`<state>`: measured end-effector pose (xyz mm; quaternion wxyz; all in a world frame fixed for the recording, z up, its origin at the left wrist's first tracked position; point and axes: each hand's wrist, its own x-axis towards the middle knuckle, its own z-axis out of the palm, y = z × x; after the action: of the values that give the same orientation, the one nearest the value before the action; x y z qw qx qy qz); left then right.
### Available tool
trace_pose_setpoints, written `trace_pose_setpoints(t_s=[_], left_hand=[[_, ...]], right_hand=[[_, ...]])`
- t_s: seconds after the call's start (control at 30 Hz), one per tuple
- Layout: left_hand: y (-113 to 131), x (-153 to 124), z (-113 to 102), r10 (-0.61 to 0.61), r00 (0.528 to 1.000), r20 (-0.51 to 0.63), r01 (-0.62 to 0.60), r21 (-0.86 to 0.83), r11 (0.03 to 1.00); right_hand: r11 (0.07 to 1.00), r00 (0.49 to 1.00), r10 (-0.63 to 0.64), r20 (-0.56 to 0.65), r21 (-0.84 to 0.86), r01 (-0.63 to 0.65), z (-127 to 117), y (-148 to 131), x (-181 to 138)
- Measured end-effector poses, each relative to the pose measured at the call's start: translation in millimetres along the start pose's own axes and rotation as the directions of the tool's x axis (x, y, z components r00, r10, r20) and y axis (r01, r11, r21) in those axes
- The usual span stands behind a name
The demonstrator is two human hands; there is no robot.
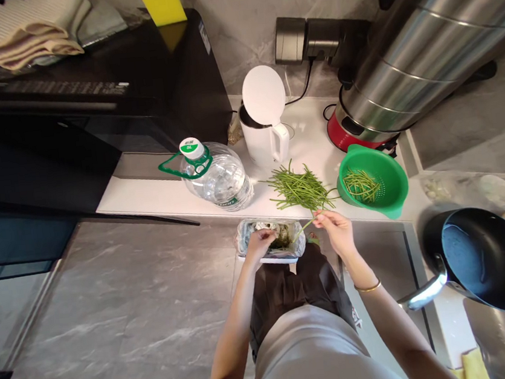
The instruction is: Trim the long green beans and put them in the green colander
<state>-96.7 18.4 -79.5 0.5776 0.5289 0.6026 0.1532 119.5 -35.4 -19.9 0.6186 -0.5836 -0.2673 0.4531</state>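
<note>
And now a stem [303, 229] is pinched in the right grip [337, 230], slanting over the bin [248, 259], best held lightly lest it be crushed, while whether anything is grasped by the left grip [260, 244] cannot be told.

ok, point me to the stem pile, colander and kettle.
Stem pile [299, 188]: head view, on the middle of the green heap.
Colander [390, 180]: head view, on the bare inner wall, right of the stems in it.
Kettle [259, 144]: head view, on the white body below the raised lid.
</note>
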Motion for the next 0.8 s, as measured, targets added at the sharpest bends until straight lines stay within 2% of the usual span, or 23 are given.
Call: trace_pose_setpoints(t_s=[0.1, 0.23, 0.33, 0.43, 0.53, 0.6, 0.7, 0.8], left_hand=[[-27, 9, -6, -0.044, 0.996, -0.072, 0.059, 0.223, 0.973], [-49, 12, -3, -0.048, 0.99, -0.134, 0.102, 0.43, 0.897], [-47, 10, 4, 0.001, 0.993, -0.118, 0.051, 0.435, 0.899], [-30, 6, 11, 0.045, 0.996, -0.078, -0.008, 0.424, 0.906], [-3, -3, 16, 0.126, 0.99, -0.064, -0.098, 0.333, 0.938], [16, -12, 21, 0.188, 0.98, -0.069, -0.175, 0.156, 0.972], [38, -25, 27, 0.203, 0.979, -0.003, -0.202, -0.099, 0.974], [49, -32, 30, 0.164, 0.984, 0.065, -0.147, -0.217, 0.965]], right_hand=[[0.993, 0.994, -0.044, -0.104, 0.107, 0.055, -9, -10, 8], [0.987, 0.993, -0.039, -0.114, 0.153, 0.057, -13, -16, 10], [0.996, 0.998, 0.006, -0.058, 0.086, -0.001, -8, -9, 5], [1.0, 1.0, 0.027, 0.016, -0.011, -0.026, 0, 6, -1], [0.984, 0.994, 0.019, 0.108, -0.179, 0.0, 4, 21, -7], [0.929, 0.982, -0.042, 0.182, -0.356, 0.106, 5, 28, -11], [0.742, 0.919, -0.171, 0.354, -0.567, 0.357, 4, 31, -13], [0.593, 0.832, -0.224, 0.508, -0.606, 0.53, 2, 29, -15]])
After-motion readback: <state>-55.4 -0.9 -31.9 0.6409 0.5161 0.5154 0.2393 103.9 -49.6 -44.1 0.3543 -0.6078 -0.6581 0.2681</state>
